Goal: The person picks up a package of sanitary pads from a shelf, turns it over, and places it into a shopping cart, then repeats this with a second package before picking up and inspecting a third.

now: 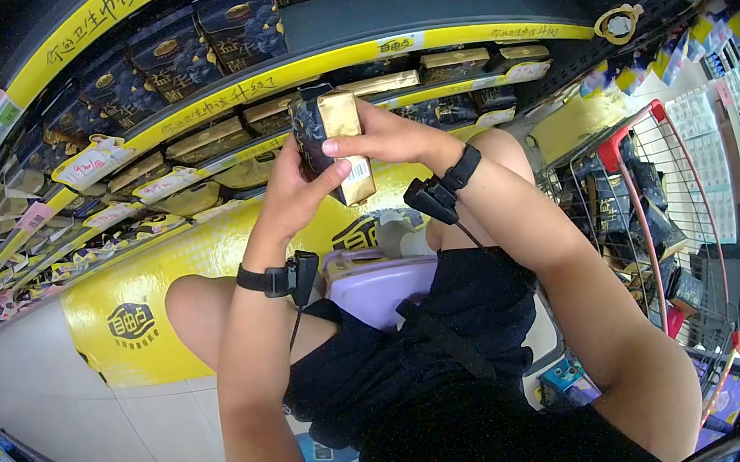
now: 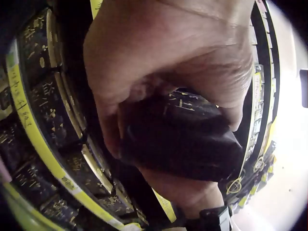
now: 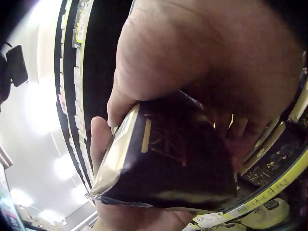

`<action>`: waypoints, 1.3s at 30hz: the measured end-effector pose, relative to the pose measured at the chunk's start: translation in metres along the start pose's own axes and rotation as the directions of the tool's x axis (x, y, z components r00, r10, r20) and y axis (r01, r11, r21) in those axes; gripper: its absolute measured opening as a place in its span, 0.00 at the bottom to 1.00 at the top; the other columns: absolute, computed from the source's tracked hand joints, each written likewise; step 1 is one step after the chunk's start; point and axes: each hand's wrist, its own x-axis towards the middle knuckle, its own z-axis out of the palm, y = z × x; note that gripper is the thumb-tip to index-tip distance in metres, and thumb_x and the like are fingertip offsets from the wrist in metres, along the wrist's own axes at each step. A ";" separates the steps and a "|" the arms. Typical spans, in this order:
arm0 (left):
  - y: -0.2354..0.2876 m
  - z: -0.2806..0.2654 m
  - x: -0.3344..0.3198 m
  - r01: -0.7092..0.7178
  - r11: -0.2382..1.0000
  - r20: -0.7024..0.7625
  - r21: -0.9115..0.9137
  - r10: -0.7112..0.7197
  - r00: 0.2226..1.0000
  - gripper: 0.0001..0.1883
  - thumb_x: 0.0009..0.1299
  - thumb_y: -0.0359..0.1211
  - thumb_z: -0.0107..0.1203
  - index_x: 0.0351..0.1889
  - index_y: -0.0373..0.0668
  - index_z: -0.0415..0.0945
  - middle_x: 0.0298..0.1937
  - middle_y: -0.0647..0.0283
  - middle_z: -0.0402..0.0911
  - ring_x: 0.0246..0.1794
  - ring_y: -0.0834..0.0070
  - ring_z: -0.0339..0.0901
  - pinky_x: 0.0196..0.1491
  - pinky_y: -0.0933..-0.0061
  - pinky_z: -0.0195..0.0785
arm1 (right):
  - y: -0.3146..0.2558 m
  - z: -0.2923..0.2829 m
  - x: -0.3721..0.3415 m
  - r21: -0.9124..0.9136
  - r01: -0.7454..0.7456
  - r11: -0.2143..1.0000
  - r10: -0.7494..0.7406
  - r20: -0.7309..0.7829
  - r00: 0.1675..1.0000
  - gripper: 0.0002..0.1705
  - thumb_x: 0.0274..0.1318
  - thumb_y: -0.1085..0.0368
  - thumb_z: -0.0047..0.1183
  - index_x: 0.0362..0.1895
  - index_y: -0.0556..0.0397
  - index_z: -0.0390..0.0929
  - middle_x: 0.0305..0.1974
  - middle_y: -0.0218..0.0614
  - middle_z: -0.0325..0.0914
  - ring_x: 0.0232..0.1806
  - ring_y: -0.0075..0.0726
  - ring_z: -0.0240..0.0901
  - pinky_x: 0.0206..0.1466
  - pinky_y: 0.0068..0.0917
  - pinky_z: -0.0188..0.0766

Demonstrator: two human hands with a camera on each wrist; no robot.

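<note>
A black and gold pack of sanitary pads (image 1: 340,115) is held up in front of the shelves, its gold side with a white label turned upward. My left hand (image 1: 289,197) grips its left side, thumb across the gold face. From the right, my right hand (image 1: 396,137) holds the same pack, its thumb also on the gold side. In the left wrist view the pack's dark end (image 2: 183,147) shows below the left palm. The right wrist view has the black face with gold print (image 3: 175,149) under the right hand. Fingers behind the pack are partly hidden.
Shelves with yellow edge strips (image 1: 296,68) hold rows of similar black and gold packs (image 1: 245,23). At the right stands a shopping cart (image 1: 646,216) with several black packs inside. A purple plastic object (image 1: 384,289) sits between the person's legs, over a yellow floor graphic (image 1: 126,342).
</note>
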 end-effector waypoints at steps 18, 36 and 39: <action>-0.008 -0.011 -0.002 0.153 0.877 0.142 -0.455 -0.098 0.985 0.37 0.76 0.59 0.39 0.71 0.40 0.63 0.64 0.55 0.76 0.63 0.62 0.75 0.66 0.55 0.67 | -0.005 -0.008 0.000 0.200 0.077 0.977 -0.042 -0.177 0.983 0.28 0.66 0.50 0.59 0.64 0.43 0.64 0.37 0.32 0.76 0.27 0.19 0.71 0.19 0.21 0.68; -0.028 0.040 0.021 0.094 0.915 0.218 -0.393 -0.007 0.976 0.38 0.73 0.62 0.44 0.71 0.47 0.64 0.65 0.56 0.75 0.60 0.52 0.74 0.52 0.49 0.74 | 0.003 -0.057 0.007 0.287 0.432 0.855 -0.182 -0.615 0.767 0.07 0.67 0.62 0.52 0.41 0.51 0.77 0.37 0.27 0.77 0.39 0.22 0.70 0.45 0.21 0.67; -0.026 0.062 0.023 0.141 0.907 0.214 -0.396 -0.058 0.975 0.39 0.70 0.64 0.46 0.72 0.51 0.63 0.65 0.59 0.74 0.59 0.55 0.72 0.50 0.51 0.70 | 0.003 -0.067 0.003 0.380 0.443 0.812 -0.111 -0.644 0.757 0.08 0.61 0.61 0.57 0.38 0.52 0.78 0.33 0.31 0.78 0.38 0.27 0.72 0.45 0.25 0.69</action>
